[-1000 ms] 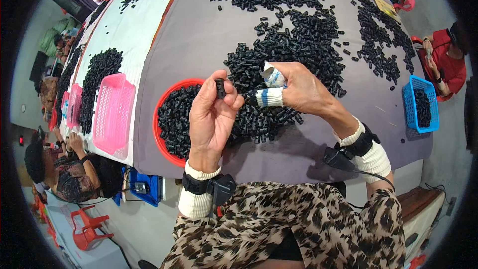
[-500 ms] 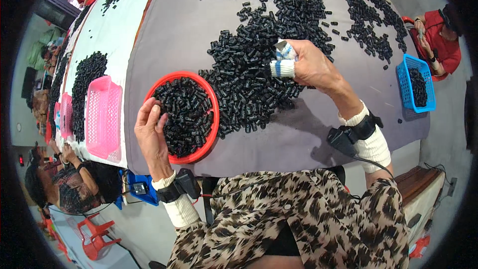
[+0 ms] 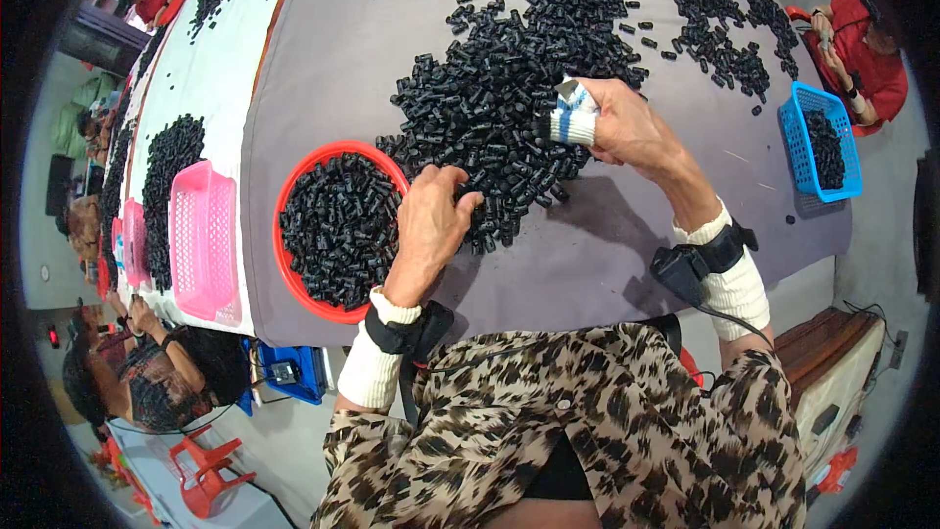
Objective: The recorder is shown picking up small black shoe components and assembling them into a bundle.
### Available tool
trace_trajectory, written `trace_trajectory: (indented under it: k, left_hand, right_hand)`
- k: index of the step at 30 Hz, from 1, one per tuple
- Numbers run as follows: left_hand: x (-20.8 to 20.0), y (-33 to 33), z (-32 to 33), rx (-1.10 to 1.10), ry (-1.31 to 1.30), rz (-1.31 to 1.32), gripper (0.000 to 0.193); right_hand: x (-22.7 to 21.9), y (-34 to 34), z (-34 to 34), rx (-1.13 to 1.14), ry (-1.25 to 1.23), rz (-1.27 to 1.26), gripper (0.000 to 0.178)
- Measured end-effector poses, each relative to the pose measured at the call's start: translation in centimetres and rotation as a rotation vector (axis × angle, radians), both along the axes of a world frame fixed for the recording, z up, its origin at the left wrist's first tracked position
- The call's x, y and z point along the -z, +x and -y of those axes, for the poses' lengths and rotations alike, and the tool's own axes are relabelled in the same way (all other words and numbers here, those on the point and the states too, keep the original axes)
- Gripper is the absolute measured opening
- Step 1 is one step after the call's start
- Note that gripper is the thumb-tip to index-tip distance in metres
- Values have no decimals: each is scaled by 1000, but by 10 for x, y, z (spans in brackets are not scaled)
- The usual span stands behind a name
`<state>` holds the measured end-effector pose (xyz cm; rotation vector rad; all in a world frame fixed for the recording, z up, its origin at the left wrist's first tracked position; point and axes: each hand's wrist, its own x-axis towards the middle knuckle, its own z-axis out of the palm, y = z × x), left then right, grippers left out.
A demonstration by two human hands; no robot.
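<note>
My left hand (image 3: pixel 431 227) is at the near left edge of a heap of small black cylindrical pieces (image 3: pixel 480 78). Its fingers are bent but apart, and I see nothing held. Just left of it, a round red basket (image 3: pixel 284 264) is filled with the same kind of pieces. Over the heap's right side, my right hand (image 3: pixel 632 127) is closed. White knit material with blue stripes (image 3: pixel 575 116) covers its fingertips. A dark piece seems to show at their tips, but it merges with the heap behind.
Pink plastic baskets (image 3: pixel 204 235) stand on the white-covered table at left. A blue basket (image 3: pixel 821 152) with black pieces sits at the right edge, near a person in red (image 3: pixel 867 64). More pieces (image 3: pixel 720 24) lie at the far right. Another person (image 3: pixel 147 362) works at lower left.
My left hand has moved right, from over the red basket to the heap's edge. My right hand has stayed close to its place. The view has shifted slightly.
</note>
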<state>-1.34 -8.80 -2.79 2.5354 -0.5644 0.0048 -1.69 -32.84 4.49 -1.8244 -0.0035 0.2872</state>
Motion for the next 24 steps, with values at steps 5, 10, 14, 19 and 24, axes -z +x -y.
trace_trajectory:
  k: [5, 10, 14, 19, 24]
  left_hand:
    - [22, 11, 3, 35, -52, 11, 14]
    - [-10, 15, -4, -140, -497, -463, 11]
    - [-64, 16, -7, -62, -1167, -577, 21]
    - [-102, 9, -14, 13, -1255, -469, 28]
    - [-112, 7, -25, 88, -1225, -420, 28]
  right_hand:
    - [7, -4, 3, -17, 4, -17, 6]
    - [6, 1, -10, -84, -30, 44, 17]
    - [2, 8, -22, -155, -21, 192, 23]
    - [-39, 7, -55, -188, 55, 339, 23]
    - [-54, 6, -70, -219, 56, 386, 19]
